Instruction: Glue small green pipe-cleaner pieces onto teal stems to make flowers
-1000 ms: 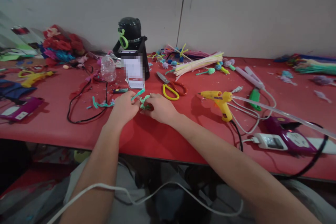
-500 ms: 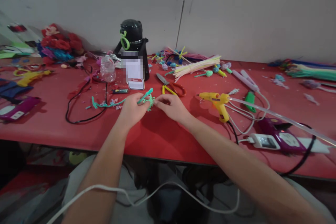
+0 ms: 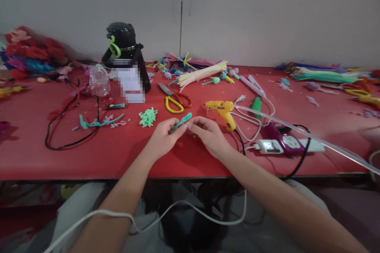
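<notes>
My left hand (image 3: 166, 136) is closed on a teal fuzzy stem (image 3: 181, 121), whose thicker tip points up and right. Its fingertips meet those of my right hand (image 3: 206, 133), which is pinched; whatever lies between its thumb and finger is too small to make out. Just beyond my left hand a pile of light green fuzzy pieces (image 3: 148, 117) lies on the red table (image 3: 184, 164). Further left are teal stem lengths (image 3: 101, 123) among pink scraps.
Scissors (image 3: 173, 101) with red and yellow handles lie ahead. A yellow glue gun (image 3: 221, 111) with a long clear stick is at right, near a purple power strip (image 3: 286, 140). Behind stand a black bottle (image 3: 123, 37) and a clear plastic bottle (image 3: 99, 81).
The view has swung right. My hands have moved right relative to the table, away from the green pile, which now shows uncovered. The teal stem is still in my left hand.
</notes>
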A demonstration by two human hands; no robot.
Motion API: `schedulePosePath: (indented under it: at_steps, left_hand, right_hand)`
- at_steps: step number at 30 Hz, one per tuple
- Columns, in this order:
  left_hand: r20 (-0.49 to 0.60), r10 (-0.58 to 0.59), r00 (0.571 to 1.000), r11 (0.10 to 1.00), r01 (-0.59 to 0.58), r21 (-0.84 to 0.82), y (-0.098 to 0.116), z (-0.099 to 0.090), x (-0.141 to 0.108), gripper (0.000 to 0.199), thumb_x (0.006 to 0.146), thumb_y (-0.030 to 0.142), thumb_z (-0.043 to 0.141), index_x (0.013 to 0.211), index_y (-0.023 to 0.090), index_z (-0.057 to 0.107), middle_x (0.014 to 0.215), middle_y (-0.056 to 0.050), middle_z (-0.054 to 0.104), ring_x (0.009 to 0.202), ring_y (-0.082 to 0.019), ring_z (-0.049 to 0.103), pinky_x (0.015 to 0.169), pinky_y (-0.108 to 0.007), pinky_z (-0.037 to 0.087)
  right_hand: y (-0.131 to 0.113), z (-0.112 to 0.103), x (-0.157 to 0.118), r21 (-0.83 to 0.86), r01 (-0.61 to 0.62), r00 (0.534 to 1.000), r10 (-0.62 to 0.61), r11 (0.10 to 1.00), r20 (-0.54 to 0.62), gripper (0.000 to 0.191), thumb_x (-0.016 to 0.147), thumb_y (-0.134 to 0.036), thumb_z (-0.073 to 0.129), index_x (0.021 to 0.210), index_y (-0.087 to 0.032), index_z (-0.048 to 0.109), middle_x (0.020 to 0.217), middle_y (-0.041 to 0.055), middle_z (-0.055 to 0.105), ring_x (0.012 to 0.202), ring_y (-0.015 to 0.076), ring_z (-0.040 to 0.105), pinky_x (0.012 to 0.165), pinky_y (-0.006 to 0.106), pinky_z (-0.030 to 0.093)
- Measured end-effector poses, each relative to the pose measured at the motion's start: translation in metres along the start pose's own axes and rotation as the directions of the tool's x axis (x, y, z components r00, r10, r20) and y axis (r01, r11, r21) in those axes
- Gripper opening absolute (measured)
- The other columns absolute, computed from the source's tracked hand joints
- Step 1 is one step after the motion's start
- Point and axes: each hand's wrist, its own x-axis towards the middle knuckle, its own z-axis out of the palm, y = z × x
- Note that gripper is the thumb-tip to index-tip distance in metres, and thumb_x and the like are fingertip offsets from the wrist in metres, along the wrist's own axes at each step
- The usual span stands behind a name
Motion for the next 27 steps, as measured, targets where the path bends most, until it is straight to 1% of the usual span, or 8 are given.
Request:
schedulePosePath:
  at_steps: [3, 7, 13, 16, 19, 22, 24, 27]
  left_hand:
    - [0.000, 0.002, 1.000, 1.000, -0.002, 0.000, -0.005, 0.002, 0.002, 0.035, 0.090, 0.049, 0.062, 0.076, 0.018, 0.054, 0.063, 0.004, 0.041, 0.057, -0.011, 0.037, 0.053, -0.025, 0.029]
    - [0.008, -0.015, 1.000, 1.000, 0.015, -0.022, -0.010, 0.001, 0.004, 0.031, 0.090, 0.046, 0.061, 0.077, 0.018, 0.058, 0.062, 0.005, 0.038, 0.056, -0.011, 0.032, 0.052, -0.026, 0.027]
    - [-0.005, -0.015, 1.000, 1.000, 0.015, 0.022, -0.007, 0.000, 0.002, 0.031, 0.088, 0.046, 0.062, 0.075, 0.018, 0.061, 0.059, 0.005, 0.040, 0.055, -0.011, 0.034, 0.053, -0.027, 0.027]
    - [0.002, -0.009, 1.000, 0.999, 0.009, 0.037, -0.002, 0.001, 0.002, 0.031, 0.087, 0.046, 0.062, 0.075, 0.018, 0.062, 0.060, 0.004, 0.042, 0.056, -0.011, 0.037, 0.053, -0.027, 0.029]
    - [0.003, -0.017, 1.000, 0.999, 0.017, 0.040, 0.000, 0.003, 0.002, 0.032, 0.087, 0.047, 0.062, 0.072, 0.018, 0.058, 0.059, 0.004, 0.041, 0.056, -0.011, 0.037, 0.052, -0.026, 0.029]
    - [-0.001, -0.016, 1.000, 0.999, 0.016, 0.027, -0.001, 0.004, 0.002, 0.033, 0.087, 0.046, 0.061, 0.069, 0.019, 0.053, 0.058, 0.004, 0.038, 0.055, -0.011, 0.035, 0.051, -0.026, 0.027]
    - [-0.001, -0.019, 1.000, 0.999, 0.019, 0.027, -0.002, 0.004, 0.002, 0.034, 0.087, 0.047, 0.061, 0.069, 0.019, 0.053, 0.058, 0.005, 0.037, 0.055, -0.011, 0.034, 0.052, -0.027, 0.027]
    - [-0.013, -0.029, 0.999, 0.999, 0.030, 0.042, -0.001, 0.005, 0.001, 0.035, 0.089, 0.047, 0.059, 0.069, 0.019, 0.054, 0.058, 0.005, 0.037, 0.055, -0.011, 0.033, 0.052, -0.028, 0.026]
  right_hand:
    - [0.003, -0.008, -0.002, 0.007, -0.018, 1.000, 0.018, 1.000, 0.010, 0.035, 0.075, -0.052, 0.081, 0.083, -0.019, 0.070, 0.072, -0.0019, 0.062, 0.067, 0.0119, 0.056, 0.067, 0.027, 0.047]
    - [0.005, -0.015, -0.006, -0.045, 0.007, 1.000, -0.007, 0.999, 0.007, 0.035, 0.078, -0.053, 0.078, 0.088, -0.020, 0.072, 0.079, 0.0005, 0.068, 0.069, 0.0131, 0.059, 0.068, 0.029, 0.050]
    - [0.004, -0.013, -0.009, -0.089, 0.027, 0.999, -0.025, 0.996, 0.020, 0.033, 0.077, -0.053, 0.080, 0.086, -0.022, 0.073, 0.078, 0.0005, 0.069, 0.069, 0.0139, 0.060, 0.067, 0.029, 0.051]
    - [0.005, -0.011, -0.010, -0.082, 0.044, 0.999, -0.042, 0.996, 0.026, 0.031, 0.077, -0.051, 0.081, 0.086, -0.022, 0.074, 0.082, 0.0010, 0.072, 0.072, 0.0145, 0.062, 0.069, 0.029, 0.051]
    - [0.005, -0.010, -0.011, -0.108, 0.054, 0.998, -0.055, 0.993, -0.005, 0.032, 0.076, -0.052, 0.082, 0.084, -0.022, 0.073, 0.082, 0.0017, 0.073, 0.073, 0.0157, 0.064, 0.069, 0.030, 0.052]
    - [0.005, -0.008, -0.013, -0.149, 0.064, 0.994, -0.076, 0.987, -0.078, 0.033, 0.075, -0.052, 0.082, 0.081, -0.021, 0.071, 0.081, 0.0022, 0.073, 0.072, 0.0162, 0.064, 0.068, 0.031, 0.052]
    - [0.005, -0.007, -0.015, -0.175, 0.087, 0.989, -0.106, 0.981, -0.104, 0.029, 0.076, -0.049, 0.082, 0.081, -0.021, 0.072, 0.081, 0.0028, 0.074, 0.074, 0.0169, 0.065, 0.070, 0.031, 0.052]
    - [0.007, -0.007, -0.016, -0.208, 0.123, 0.983, -0.148, 0.970, -0.105, 0.022, 0.079, -0.043, 0.080, 0.085, -0.022, 0.077, 0.083, 0.0037, 0.077, 0.077, 0.0186, 0.068, 0.074, 0.033, 0.054]
